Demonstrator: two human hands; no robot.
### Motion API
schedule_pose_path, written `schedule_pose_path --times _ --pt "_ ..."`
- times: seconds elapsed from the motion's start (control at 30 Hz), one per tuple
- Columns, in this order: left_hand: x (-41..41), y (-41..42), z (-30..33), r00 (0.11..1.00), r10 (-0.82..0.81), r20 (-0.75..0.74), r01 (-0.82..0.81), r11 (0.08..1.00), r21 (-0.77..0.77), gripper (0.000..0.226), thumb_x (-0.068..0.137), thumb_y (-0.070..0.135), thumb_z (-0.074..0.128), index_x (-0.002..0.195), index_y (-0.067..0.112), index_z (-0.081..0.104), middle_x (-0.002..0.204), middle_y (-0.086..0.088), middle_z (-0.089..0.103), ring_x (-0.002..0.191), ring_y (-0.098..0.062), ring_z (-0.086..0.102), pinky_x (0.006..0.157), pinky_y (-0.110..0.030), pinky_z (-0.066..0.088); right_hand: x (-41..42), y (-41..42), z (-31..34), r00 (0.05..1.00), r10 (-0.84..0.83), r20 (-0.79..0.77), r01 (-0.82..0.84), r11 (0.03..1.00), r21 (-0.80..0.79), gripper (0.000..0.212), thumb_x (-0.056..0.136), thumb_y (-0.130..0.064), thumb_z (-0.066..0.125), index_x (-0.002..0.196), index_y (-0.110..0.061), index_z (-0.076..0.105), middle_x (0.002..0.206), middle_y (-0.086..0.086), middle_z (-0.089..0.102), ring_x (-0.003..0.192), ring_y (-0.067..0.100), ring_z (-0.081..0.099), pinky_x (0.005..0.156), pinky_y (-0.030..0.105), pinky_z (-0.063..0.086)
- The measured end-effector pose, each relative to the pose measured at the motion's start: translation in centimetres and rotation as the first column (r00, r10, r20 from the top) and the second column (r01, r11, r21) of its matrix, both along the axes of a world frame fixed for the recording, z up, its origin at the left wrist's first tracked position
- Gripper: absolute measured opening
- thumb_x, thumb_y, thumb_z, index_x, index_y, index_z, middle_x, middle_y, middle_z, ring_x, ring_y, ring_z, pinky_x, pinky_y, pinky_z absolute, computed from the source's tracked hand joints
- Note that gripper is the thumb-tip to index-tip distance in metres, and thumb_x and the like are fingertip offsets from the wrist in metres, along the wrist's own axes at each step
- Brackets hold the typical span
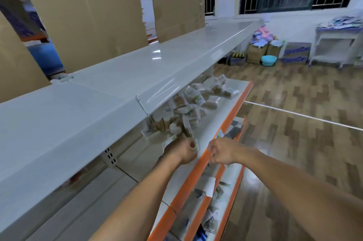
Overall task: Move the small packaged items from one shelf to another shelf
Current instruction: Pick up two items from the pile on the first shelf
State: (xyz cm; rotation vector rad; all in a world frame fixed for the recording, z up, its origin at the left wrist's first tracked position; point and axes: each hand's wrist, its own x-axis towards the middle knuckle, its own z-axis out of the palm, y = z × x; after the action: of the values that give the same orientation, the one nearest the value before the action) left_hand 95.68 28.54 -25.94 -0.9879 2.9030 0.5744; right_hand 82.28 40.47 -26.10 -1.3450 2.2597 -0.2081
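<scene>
A heap of small clear packets with brown contents (193, 107) lies on the second shelf (233, 101), which has an orange front edge, under the white top shelf (121, 75). My left hand (181, 151) reaches in at the near end of the heap and grips a small packet (195, 145) between thumb and fingers. My right hand (221, 153) hovers at the orange front edge with fingers curled; motion blur hides whether it holds anything. More packets (211, 219) lie on the lower shelves.
Tall cardboard sheets (88, 14) stand behind the top shelf. To the right is wooden floor with a white line (306, 115). Boxes (296, 53), a blue basin (268, 60) and a white table (335, 44) stand by the far wall under barred windows.
</scene>
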Motion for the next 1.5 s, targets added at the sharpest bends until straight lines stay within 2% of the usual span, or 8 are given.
schedule_pose_path --times 0.3,0.47,0.57,0.97,1.1,1.2,1.33,1.5 --pt "-4.2 -4.5 -0.1 0.998 0.055 0.001 -0.055 0.998 0.004 0.029 0.089 0.033 0.054 0.116 0.024 0.063 0.122 -0.005 0.065 0.109 -0.024 0.062 0.084 -0.032 0.05 -6.1 -3.9 -1.8 1.0 -0.025 0.018 0.025 0.999 -0.031 0.044 0.082 -0.033 0.069 0.123 -0.023 0.06 0.112 0.0 0.06 0.101 0.02 0.062 0.09 0.034 0.054" --pt "-7.5 -5.9 -0.1 0.984 0.164 -0.068 -0.161 0.986 0.038 0.035 0.086 0.032 0.062 0.12 0.022 0.063 0.121 -0.002 0.066 0.108 -0.021 0.063 0.092 -0.034 0.053 -10.6 -6.2 -2.3 0.999 0.037 0.038 -0.036 0.999 -0.029 0.044 0.085 -0.039 0.069 0.125 -0.027 0.058 0.127 0.0 0.055 0.095 0.019 0.061 0.066 0.029 0.052" --pt "-9.8 -6.5 0.0 0.977 0.2 -0.08 -0.2 0.98 0.004 0.032 0.087 0.03 0.06 0.117 0.021 0.065 0.114 -0.003 0.071 0.103 -0.021 0.066 0.089 -0.033 0.054 -13.4 -8.0 -2.0 0.992 0.124 0.02 -0.124 0.992 -0.008 0.046 0.086 -0.037 0.068 0.129 -0.025 0.057 0.132 0.003 0.055 0.107 0.022 0.06 0.089 0.033 0.053" --pt "-12.2 -7.6 -0.1 0.811 0.502 -0.301 -0.501 0.861 0.089 0.024 0.089 0.022 0.062 0.112 0.019 0.071 0.109 0.001 0.072 0.1 -0.014 0.066 0.085 -0.026 0.05 -18.0 -14.1 0.1 0.856 0.51 -0.083 -0.507 0.86 0.051 0.048 0.094 -0.043 0.056 0.137 -0.022 0.052 0.129 0.003 0.057 0.116 0.022 0.054 0.086 0.026 0.043" --pt "-10.4 -6.8 -0.7 0.725 0.58 -0.371 -0.593 0.8 0.092 0.015 0.09 0.029 0.062 0.097 0.02 0.071 0.092 0.003 0.071 0.086 -0.015 0.067 0.074 -0.031 0.053 -16.0 -14.9 -0.3 0.801 0.589 -0.107 -0.589 0.807 0.039 0.033 0.091 -0.039 0.055 0.114 -0.016 0.062 0.109 0.006 0.065 0.099 0.024 0.062 0.083 0.035 0.054" --pt "-8.3 -6.5 -1.1 0.734 0.636 -0.237 -0.615 0.771 0.164 0.022 0.081 0.032 0.069 0.1 0.022 0.067 0.093 0.005 0.067 0.089 -0.014 0.066 0.064 -0.021 0.047 -14.5 -16.0 -0.4 0.78 0.616 -0.115 -0.619 0.785 0.006 0.017 0.09 -0.03 0.052 0.077 -0.019 0.052 0.081 0.001 0.057 0.08 0.022 0.059 0.062 0.03 0.046" --pt "-5.9 -6.2 -1.3 0.819 0.562 0.119 -0.574 0.804 0.155 0.061 0.069 0.047 0.081 0.125 0.037 0.058 0.122 0.005 0.048 0.118 -0.019 0.043 0.086 -0.026 0.04 -13.5 -17.5 -0.1 0.813 0.569 -0.126 -0.58 0.812 -0.075 0.025 0.087 -0.035 0.059 0.109 -0.025 0.065 0.113 0.0 0.063 0.104 0.021 0.061 0.082 0.031 0.05" --pt "-5.6 -5.4 -2.1 0.837 0.428 0.341 -0.438 0.897 -0.051 0.083 0.064 0.049 0.083 0.137 0.043 0.046 0.137 -0.003 0.034 0.13 -0.031 0.024 0.106 -0.043 0.027 -13.1 -18.3 -0.3 0.844 0.526 -0.102 -0.536 0.832 -0.145 0.029 0.083 -0.035 0.059 0.11 -0.028 0.068 0.114 0.001 0.068 0.1 0.021 0.063 0.076 0.03 0.048"
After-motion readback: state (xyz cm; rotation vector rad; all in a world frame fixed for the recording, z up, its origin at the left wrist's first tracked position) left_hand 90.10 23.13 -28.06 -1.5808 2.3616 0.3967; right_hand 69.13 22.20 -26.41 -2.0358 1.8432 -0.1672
